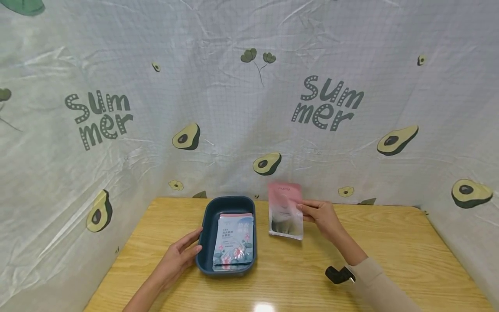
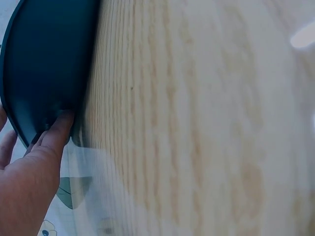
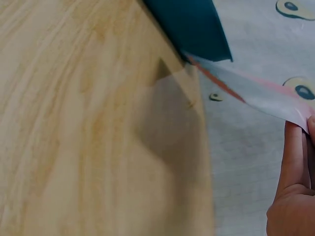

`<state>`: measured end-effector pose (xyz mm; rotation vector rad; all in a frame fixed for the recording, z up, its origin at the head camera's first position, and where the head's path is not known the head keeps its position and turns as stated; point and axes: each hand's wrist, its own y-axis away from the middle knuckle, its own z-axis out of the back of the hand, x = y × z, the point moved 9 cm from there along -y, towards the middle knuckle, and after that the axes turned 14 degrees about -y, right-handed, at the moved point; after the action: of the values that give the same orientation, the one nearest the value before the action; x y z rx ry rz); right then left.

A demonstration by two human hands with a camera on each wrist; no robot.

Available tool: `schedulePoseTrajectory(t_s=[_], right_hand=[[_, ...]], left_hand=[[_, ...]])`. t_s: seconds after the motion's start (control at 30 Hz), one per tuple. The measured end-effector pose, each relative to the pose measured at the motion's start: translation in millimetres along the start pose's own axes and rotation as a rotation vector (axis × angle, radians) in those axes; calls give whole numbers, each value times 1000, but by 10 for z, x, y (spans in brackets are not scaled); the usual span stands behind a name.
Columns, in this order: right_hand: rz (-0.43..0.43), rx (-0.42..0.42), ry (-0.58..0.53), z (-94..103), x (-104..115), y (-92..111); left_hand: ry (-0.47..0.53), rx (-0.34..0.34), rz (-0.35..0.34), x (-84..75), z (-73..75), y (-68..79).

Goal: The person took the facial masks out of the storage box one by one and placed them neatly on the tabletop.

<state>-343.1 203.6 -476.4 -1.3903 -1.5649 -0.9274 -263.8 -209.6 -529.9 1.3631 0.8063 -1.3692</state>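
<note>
In the head view, a dark blue bin (image 1: pixel 205 216) stands on the table with pale blue flower-printed sachets (image 1: pixel 233 240) stacked inside. My left hand (image 1: pixel 177 260) touches its left side with fingers fairly straight; the left wrist view has that hand (image 2: pixel 37 169) against the bin's dark outer wall (image 2: pixel 49 59). To the right of the bin, a pink and silver pouch (image 1: pixel 286 208) is held upright above the table. My right hand (image 1: pixel 321 216) pinches its right edge between thumb and fingers. Seen edge-on in the right wrist view, the pouch (image 3: pixel 261 96) looks thin and flat.
A small black object (image 1: pixel 339 274) is by the right sleeve (image 1: pixel 374 277); its kind cannot be told. Behind the wooden table (image 1: pixel 382 234) hangs a white sheet (image 1: pixel 218 104) printed with avocados and "summer" lettering.
</note>
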Motion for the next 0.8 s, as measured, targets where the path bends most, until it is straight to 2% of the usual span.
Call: schedulePoseTrajectory(t_s=[0.13, 0.27, 0.47, 0.63, 0.8], right_hand=[[-39, -5, -51, 58, -125, -34], [-70, -33, -42, 119, -238, -74], [-114, -84, 94, 206, -352, -103], [-139, -84, 234, 230, -400, -113], [-125, -66, 303, 239, -407, -134]], left_hand=[[-3, -1, 0, -5, 5, -1], [1, 1, 2, -4, 4, -2], [9, -9, -8, -10, 11, -6], [13, -7, -2, 2, 7, 10], [10, -6, 3, -5, -4, 12]])
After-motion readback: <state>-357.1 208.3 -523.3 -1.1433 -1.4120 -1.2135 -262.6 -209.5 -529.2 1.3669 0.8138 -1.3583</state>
